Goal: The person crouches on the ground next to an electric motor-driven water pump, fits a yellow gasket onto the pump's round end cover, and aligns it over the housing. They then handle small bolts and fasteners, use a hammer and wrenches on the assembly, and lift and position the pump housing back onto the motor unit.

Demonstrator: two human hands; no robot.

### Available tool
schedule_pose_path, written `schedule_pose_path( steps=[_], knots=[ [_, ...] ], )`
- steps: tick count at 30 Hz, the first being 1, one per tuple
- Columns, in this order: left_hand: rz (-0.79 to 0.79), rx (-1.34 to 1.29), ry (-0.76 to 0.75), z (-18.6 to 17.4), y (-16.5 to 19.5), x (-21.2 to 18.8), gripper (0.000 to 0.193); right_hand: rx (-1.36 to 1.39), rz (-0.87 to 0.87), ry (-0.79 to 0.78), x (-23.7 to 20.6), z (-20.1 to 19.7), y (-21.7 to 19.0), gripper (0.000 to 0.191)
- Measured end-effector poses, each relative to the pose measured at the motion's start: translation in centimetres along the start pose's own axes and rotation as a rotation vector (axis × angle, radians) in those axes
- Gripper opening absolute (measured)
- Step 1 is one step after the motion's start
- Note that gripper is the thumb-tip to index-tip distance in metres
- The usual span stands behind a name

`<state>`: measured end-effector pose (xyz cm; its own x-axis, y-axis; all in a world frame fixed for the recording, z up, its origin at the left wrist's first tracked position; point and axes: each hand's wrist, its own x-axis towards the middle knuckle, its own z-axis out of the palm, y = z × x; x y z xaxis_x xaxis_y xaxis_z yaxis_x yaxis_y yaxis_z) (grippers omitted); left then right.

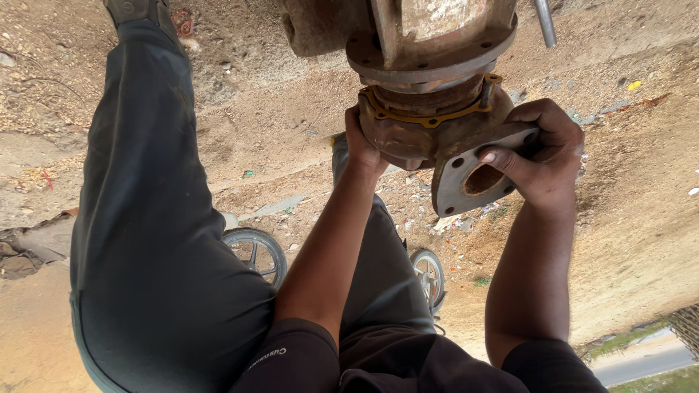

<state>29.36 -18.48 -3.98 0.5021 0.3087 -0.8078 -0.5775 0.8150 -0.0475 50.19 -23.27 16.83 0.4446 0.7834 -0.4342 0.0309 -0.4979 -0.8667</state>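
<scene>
From the head camera, both bare hands grip a rusty cast-metal pump casing [429, 135] near the top middle of the frame. The left hand [362, 149] presses against the casing's left side, its fingers curled close together around the rusty body. The right hand [542, 156] clasps the casing's grey round flange [466, 178], which has a central hole and small bolt holes; the thumb lies flat across the flange face and the other fingers wrap behind its rim. A yellow gasket ring [426, 116] sits between the casing and the larger rusty flanged housing [429, 40] above it, which it touches. A metal rod [545, 22] stands just beside the housing's right edge. Dark grey trousers [153, 240] fill the left. Two small wheels [258, 251] show on the sandy, littered ground [626, 225].
</scene>
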Motion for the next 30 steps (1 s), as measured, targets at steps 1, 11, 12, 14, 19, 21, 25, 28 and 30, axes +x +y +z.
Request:
schedule_pose_path(
  steps=[1, 11, 12, 14, 19, 21, 25, 28, 30],
  knots=[
    [0.000, 0.012, 0.024, 0.0, 0.1, 0.0, 0.045, -0.021, -0.010, -0.007, 0.1, 0.0, 0.0, 0.045],
    [0.062, 0.049, 0.021, -0.1, 0.2, 0.3, 0.038, -0.073, -0.048, -0.011, 0.6, 0.0, -0.1, 0.046],
    [0.081, 0.089, 0.061, -0.1, 0.2, 0.4, 0.034, -0.066, -0.047, -0.010, 0.8, 0.0, -0.2, 0.047],
    [0.041, 0.022, 0.067, 0.0, 0.4, 0.6, 0.040, -0.051, -0.039, -0.009, 0.9, 0.0, -0.3, 0.047],
    [0.034, -0.007, 0.058, 0.0, 0.6, 0.6, 0.045, -0.094, -0.035, -0.007, 1.2, 0.2, -0.2, 0.047],
    [0.051, 0.041, 0.071, -0.1, 0.5, 0.6, 0.046, -0.138, -0.056, -0.009, 1.2, 0.3, -0.1, 0.047],
    [0.041, 0.041, 0.068, 0.0, 0.8, 0.7, 0.050, -0.103, -0.072, -0.023, 1.4, 0.7, -0.1, 0.045],
    [0.023, 0.103, 0.144, 0.2, 1.1, 0.9, 0.049, -0.070, -0.075, -0.032, 1.8, 1.2, -0.4, 0.044],
    [-0.044, 0.037, 0.120, 0.5, 1.3, 1.0, 0.060, -0.027, -0.074, -0.058, 2.0, 1.6, -0.7, 0.043]
  ],
)
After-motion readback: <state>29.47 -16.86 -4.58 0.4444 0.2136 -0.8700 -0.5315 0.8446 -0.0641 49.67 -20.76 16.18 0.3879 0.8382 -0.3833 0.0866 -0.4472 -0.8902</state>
